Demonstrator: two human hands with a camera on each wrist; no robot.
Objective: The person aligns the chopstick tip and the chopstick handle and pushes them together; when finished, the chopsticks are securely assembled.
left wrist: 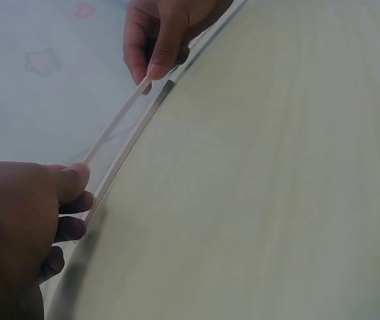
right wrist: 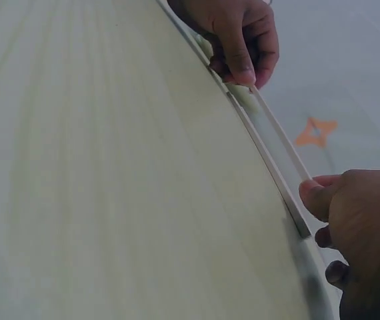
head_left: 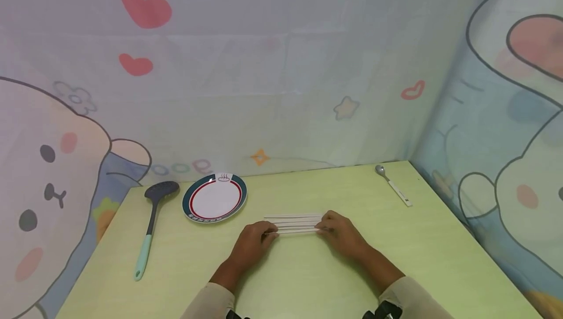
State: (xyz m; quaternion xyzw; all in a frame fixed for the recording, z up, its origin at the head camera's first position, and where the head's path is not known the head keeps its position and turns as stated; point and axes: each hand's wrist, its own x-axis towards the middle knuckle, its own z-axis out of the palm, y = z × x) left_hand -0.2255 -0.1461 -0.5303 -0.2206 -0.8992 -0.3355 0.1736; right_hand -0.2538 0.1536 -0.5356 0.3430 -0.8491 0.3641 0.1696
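My left hand (head_left: pixel 251 244) and right hand (head_left: pixel 345 236) pinch the two ends of one thin white stick (left wrist: pixel 115 125) between thumb and fingers. In both wrist views this stick is raised a little above the table and runs straight from hand to hand. Several more pale sticks (head_left: pixel 293 220) lie side by side on the table between the hands, just beyond the held one. From the right wrist view, the lying sticks (right wrist: pixel 262 148) are edge-on below the pinched stick. Fingertips cover the stick's ends.
A white plate (head_left: pixel 215 199) with a dark rim and red ring stands beyond the left hand. Farther left lies a black slotted turner (head_left: pixel 152 216) with a mint handle. A small spoon (head_left: pixel 398 191) with a white handle lies at the back right. A printed cloth (head_left: pixel 281 65) hangs behind the table.
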